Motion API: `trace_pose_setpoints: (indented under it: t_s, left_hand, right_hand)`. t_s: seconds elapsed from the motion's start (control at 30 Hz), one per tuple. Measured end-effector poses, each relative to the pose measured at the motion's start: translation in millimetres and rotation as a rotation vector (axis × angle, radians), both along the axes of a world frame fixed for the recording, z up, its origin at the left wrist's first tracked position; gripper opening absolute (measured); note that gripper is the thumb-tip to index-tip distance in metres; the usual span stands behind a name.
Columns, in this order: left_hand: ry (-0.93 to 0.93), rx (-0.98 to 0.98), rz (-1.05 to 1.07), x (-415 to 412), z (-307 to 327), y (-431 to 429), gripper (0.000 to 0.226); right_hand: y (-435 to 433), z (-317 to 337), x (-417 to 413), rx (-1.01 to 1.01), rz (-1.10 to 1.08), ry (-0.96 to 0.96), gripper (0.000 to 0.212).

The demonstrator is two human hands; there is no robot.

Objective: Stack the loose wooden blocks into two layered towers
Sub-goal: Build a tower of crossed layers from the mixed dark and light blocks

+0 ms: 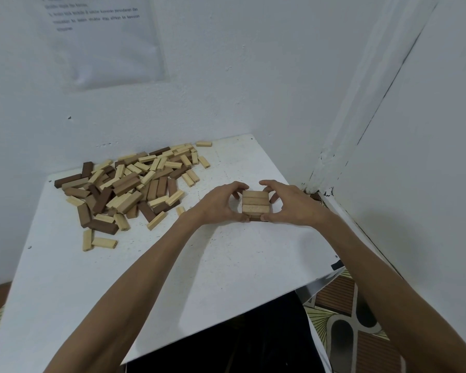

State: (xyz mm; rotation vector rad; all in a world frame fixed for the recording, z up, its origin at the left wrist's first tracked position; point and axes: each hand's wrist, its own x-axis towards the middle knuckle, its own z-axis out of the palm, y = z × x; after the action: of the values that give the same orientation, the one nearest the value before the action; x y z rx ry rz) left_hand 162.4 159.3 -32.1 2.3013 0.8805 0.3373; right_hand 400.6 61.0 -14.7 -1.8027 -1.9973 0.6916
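Tower (255, 205) between hands, near table (253, 265) corner

Both forearms are bare to the frame's edge, with no sleeves showing. The left hand (217, 204) and right hand (291, 204) wear no gloves, rings or watch. Dark clothing shows below, at the lap.

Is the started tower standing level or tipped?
Level: the tower sits flat on the table, top blocks side by side, between both hands.
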Motion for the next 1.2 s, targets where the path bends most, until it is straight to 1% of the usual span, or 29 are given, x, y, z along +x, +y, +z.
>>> trace_pose_setpoints:
  t_s: [0.17,0.23,0.3,0.4,0.57,0.8,1.2]
  left_hand:
    - [0.008,-0.023,0.001,-0.2,0.8,-0.7,0.101]
    - [0.001,-0.033,0.005,-0.4,1.7,-1.2,0.101]
    - [-0.015,-0.049,0.014,-0.8,2.4,-1.7,0.095]
    - [-0.045,-0.069,0.035,-1.5,1.9,-1.7,0.081]
    - [-0.072,-0.099,0.050,-1.2,2.2,-3.0,0.073]
    - [-0.066,-0.090,0.056,0.6,2.1,-2.4,0.071]
    - [-0.081,-0.088,0.059,-0.5,0.2,-1.9,0.070]
  right_hand:
    - [-0.5,-0.1,-0.6,0.000,-0.005,0.003,0.093]
    - [-0.9,-0.1,-0.9,0.000,-0.006,0.000,0.092]
    - [-1.3,0.2,-1.2,0.000,-0.008,-0.003,0.092]
    - [-1.2,0.0,-1.3,0.001,-0.009,0.004,0.093]
    - [-1.3,-1.0,-1.0,-0.010,-0.019,0.074,0.094]
    - [-3.1,-0.8,0.0,-0.024,-0.041,0.139,0.094]
    - [-4.9,4.1,-2.4,-0.023,-0.032,0.115,0.094]
